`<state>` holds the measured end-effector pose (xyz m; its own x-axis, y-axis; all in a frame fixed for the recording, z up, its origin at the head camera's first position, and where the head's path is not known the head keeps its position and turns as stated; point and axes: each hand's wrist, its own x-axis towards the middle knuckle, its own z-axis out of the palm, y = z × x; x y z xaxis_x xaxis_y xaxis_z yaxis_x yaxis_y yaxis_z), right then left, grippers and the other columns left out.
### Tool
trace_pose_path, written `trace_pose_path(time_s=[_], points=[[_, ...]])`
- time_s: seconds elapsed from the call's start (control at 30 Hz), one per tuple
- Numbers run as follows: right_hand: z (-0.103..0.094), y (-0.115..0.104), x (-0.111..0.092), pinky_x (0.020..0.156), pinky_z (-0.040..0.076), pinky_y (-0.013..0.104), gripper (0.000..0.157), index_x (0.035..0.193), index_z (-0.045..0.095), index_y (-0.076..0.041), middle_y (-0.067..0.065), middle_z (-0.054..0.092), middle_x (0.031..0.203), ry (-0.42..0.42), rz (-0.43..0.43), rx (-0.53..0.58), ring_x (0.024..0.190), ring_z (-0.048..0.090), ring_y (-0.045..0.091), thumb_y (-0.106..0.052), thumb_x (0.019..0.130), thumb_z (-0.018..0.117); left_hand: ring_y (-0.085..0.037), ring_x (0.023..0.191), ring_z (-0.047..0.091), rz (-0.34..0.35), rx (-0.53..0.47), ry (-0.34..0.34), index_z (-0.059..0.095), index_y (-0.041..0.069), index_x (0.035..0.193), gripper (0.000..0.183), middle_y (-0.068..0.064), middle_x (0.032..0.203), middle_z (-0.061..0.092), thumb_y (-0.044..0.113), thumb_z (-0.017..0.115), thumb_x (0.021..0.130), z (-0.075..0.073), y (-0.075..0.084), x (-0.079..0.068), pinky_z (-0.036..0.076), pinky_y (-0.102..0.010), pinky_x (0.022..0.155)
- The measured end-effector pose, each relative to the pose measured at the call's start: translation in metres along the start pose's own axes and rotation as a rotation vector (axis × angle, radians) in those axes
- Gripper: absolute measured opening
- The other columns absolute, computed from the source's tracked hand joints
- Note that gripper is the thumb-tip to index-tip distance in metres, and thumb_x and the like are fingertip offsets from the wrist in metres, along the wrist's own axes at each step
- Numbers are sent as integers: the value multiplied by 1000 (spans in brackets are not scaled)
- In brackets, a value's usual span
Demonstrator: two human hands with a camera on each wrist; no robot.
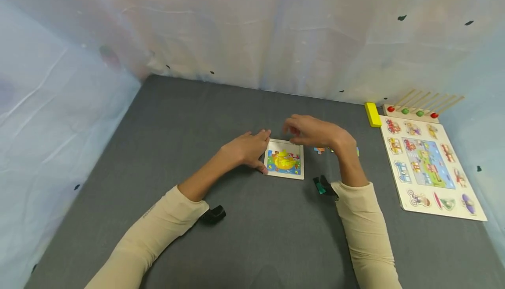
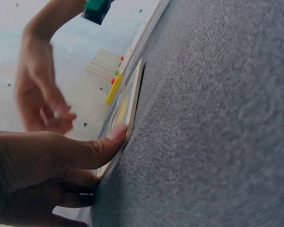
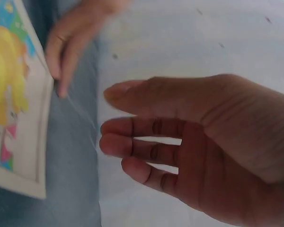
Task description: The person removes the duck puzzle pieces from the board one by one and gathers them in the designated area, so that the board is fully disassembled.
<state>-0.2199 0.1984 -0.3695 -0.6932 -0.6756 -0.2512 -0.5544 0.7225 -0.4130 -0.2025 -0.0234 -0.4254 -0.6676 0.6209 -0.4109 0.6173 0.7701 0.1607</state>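
Head view looks down from above; both close wrist views share the puzzle [image 1: 284, 159].

The framed puzzle [image 1: 283, 161] is lying near the middle of the desk [image 1: 244, 236]. The left fingers [image 1: 260, 138] are holding its left side; the right fingers [image 1: 293, 123] are hovering by its far right corner. Loose pieces [image 1: 319, 150] are lying to its right. Farther right, the large board [image 1: 426, 199] is lying flat, a peg rack [image 1: 412, 115] standing just behind it and a block [image 1: 373, 114] sitting just left of both. A sheet [image 1: 221, 30] is hanging behind everything.
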Motion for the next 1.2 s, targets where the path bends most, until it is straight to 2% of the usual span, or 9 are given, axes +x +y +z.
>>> trace_pose_path(time_s=[0.17, 0.3, 0.43, 0.6, 0.83, 1.2], points=[[19, -11, 17, 89, 55, 43, 27, 123, 66, -3, 14, 64, 113, -73, -34, -13, 98, 60, 25, -8, 97, 72, -33, 162, 28, -7, 74, -27, 37, -2, 160, 108, -18, 174, 24, 63, 78, 84, -4, 4, 1, 32, -52, 130], [35, -15, 23, 91, 56, 42, 28, 120, 68, -5, 12, 66, 116, -141, -8, -28, 101, 61, 24, -12, 95, 78, -33, 162, 26, -19, 50, -21, 41, -1, 159, 105, -18, 174, 23, 61, 80, 83, -3, 4, -1, 33, -52, 129], [44, -19, 30, 87, 53, 37, 25, 112, 69, -5, 9, 66, 107, -161, 5, -76, 92, 58, 20, -16, 93, 81, -30, 164, 21, -48, 2, -18, 35, 2, 162, 107, -15, 175, 19, 59, 80, 84, 0, 1, -3, 32, -52, 129], [47, -24, 31, 83, 49, 36, 20, 106, 68, -5, 6, 64, 99, -162, 50, -94, 87, 55, 18, -14, 93, 80, -31, 164, 20, -47, -39, -9, 33, 4, 163, 107, -14, 176, 18, 57, 81, 84, 2, 1, -2, 31, -54, 130], [46, -25, 30, 83, 53, 35, 22, 105, 66, -6, 4, 67, 99, -165, 82, -108, 87, 60, 18, -12, 91, 81, -32, 164, 19, -32, -45, -8, 35, 4, 162, 105, -15, 176, 17, 57, 81, 84, -1, 3, 0, 30, -56, 129], [41, -18, 27, 73, 46, 30, 21, 99, 63, -6, 4, 64, 87, -133, 39, -48, 78, 56, 16, -8, 90, 82, -31, 165, 16, -21, -59, -17, 41, 5, 160, 99, -15, 176, 15, 56, 81, 85, -5, 5, 1, 28, -57, 130]])
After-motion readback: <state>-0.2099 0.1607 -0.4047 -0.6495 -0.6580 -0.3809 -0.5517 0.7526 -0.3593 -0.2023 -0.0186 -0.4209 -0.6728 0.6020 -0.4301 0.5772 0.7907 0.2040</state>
